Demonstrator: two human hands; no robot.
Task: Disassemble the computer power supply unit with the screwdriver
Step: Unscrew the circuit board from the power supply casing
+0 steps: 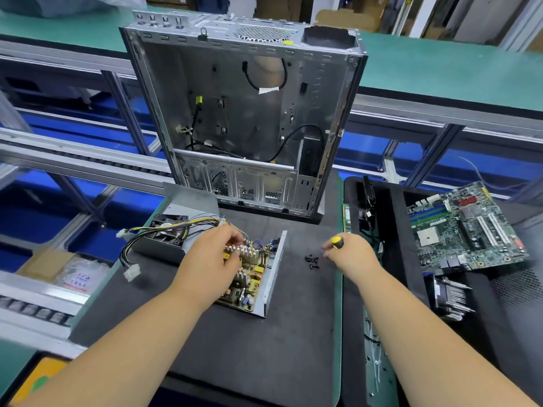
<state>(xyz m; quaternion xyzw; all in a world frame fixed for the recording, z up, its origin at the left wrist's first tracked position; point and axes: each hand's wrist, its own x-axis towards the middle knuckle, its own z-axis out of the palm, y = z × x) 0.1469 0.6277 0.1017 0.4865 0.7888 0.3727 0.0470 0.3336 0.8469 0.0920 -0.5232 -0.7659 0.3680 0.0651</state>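
Observation:
The power supply unit (271, 277) lies opened on the black mat, its circuit board (249, 277) with coils and heat sinks exposed inside the grey metal base. My left hand (211, 259) rests on the board, fingers curled over the components near its far end. Its lid with the black fan (169, 230) lies to the left, wires (176, 226) trailing from it. My right hand (349, 249) grips the screwdriver with the yellow and black handle (337, 241), to the right of the unit. Its shaft is hidden by the hand. Several black screws (312, 260) lie just left of that hand.
An empty computer case (244, 113) stands upright behind the unit. A motherboard (464, 227) and a heat sink with fan (449, 295) lie on the black mat at the right. A memory stick (347, 218) lies between the mats. Conveyor rails run on the left.

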